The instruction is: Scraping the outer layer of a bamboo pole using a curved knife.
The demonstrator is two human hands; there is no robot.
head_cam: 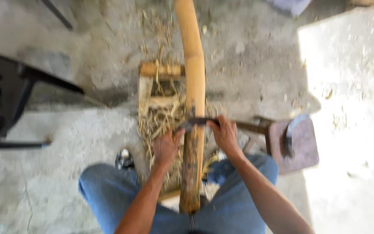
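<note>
Bamboo pole [194, 82] lying lengthwise over wooden rest [152, 89] and between knees, left hand [166, 147] and right hand [224, 134] each clenched on dark blade [195, 122] (set crosswise on pole), shavings [156, 123] beneath, small stool [297, 145] at right.

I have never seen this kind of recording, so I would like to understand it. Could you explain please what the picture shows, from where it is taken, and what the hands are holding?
There is no machine here: a person works with two bare hands. The single picture comes from a camera worn on the head, looking down, so you see the person's own arms and blue jeans from above.

A long bamboo pole runs away from the person, between the knees, resting on a small wooden frame on the concrete floor. The left hand and the right hand each grip one end of a dark blade laid across the pole. Straw-like shavings lie around the frame. To the right stands a small brown stool with another tool on it. The picture is somewhat blurred.
</note>
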